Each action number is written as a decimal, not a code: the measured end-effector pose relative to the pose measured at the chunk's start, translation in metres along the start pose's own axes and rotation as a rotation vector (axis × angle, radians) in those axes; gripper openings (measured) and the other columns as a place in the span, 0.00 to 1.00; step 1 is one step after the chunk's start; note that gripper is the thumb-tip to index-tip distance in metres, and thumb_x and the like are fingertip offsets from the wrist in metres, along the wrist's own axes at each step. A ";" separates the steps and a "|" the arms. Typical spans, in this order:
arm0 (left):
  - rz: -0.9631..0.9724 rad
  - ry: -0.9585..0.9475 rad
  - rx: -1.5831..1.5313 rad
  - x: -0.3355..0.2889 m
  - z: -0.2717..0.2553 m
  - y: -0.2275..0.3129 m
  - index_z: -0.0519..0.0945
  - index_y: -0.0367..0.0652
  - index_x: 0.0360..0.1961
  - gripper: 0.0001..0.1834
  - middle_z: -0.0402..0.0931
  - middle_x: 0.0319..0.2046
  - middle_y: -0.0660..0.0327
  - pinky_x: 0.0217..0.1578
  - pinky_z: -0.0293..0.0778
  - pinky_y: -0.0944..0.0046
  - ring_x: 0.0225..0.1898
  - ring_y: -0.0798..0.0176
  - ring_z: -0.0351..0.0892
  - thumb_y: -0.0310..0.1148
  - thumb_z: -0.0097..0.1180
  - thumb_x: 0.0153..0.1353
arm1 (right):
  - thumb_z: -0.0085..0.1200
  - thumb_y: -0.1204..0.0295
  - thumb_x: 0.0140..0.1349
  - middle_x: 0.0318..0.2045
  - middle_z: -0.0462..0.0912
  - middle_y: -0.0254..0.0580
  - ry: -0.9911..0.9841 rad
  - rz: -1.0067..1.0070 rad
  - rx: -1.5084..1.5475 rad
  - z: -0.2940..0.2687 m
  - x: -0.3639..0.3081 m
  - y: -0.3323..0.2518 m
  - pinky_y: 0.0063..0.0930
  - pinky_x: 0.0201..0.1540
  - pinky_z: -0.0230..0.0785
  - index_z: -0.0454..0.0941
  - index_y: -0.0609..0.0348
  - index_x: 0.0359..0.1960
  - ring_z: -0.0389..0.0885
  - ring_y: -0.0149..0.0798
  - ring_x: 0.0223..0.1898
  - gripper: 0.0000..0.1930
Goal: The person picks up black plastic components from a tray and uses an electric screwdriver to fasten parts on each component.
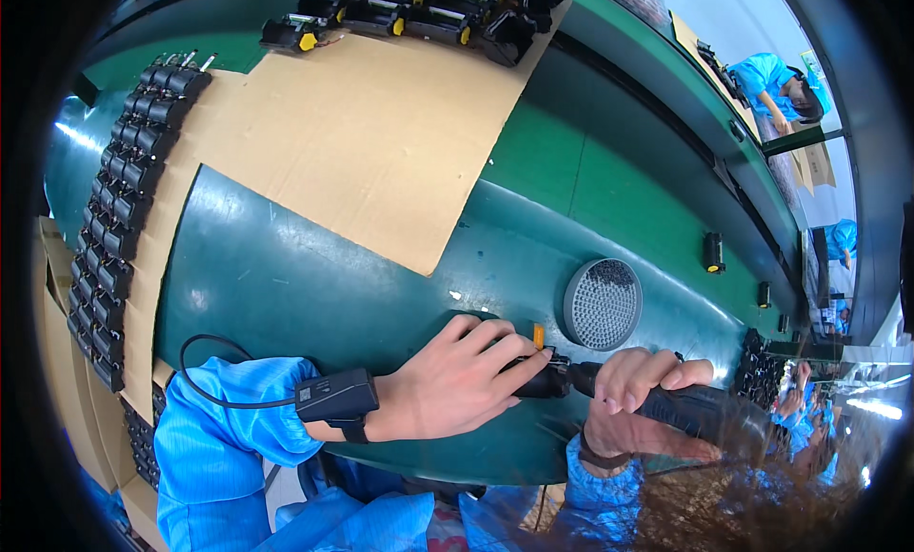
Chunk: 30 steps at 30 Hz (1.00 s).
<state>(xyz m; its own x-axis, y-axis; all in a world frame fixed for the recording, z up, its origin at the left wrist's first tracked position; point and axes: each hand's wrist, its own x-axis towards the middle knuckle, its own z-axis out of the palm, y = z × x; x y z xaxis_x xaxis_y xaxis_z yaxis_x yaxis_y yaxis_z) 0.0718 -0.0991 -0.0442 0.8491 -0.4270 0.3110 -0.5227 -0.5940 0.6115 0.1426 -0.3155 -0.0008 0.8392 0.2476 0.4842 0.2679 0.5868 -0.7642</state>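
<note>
My left hand [452, 381] holds a small black plastic assembly [545, 385] down on the green tabletop, its fingers closed around the part. A yellow-orange piece [539, 336] sticks up beside the fingertips. My right hand [633, 390] grips a black power screwdriver [705, 414], lying nearly level with its nose pointing left. That nose meets the right end of the assembly; the exact contact is too small to make out. Just beyond my hands stands a round grey dish [603, 304] with a dimpled bottom and small dark screws gathered at its far side.
A cardboard sheet [352, 142] covers the far left of the table [276, 257]. Black assemblies [124, 209] line its left edge; more with yellow ends [419, 14] lie at the back. A black cylinder [713, 253] stands on the green strip at right. Other people work beyond.
</note>
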 end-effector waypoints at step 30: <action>-0.016 -0.020 0.049 -0.005 -0.005 -0.003 0.77 0.43 0.68 0.34 0.75 0.61 0.58 0.62 0.69 0.50 0.64 0.53 0.72 0.46 0.68 0.64 | 0.46 0.18 0.61 0.22 0.73 0.36 0.105 -0.190 -0.185 -0.014 0.040 -0.005 0.31 0.21 0.68 0.72 0.55 0.47 0.71 0.33 0.17 0.46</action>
<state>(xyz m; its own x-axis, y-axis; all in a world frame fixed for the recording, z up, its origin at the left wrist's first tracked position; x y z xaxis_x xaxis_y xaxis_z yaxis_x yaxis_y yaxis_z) 0.0698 -0.0916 -0.0436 0.8561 -0.4304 0.2863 -0.5124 -0.6335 0.5798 0.1810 -0.3196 0.0167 0.8076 0.0600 0.5866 0.4985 0.4618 -0.7337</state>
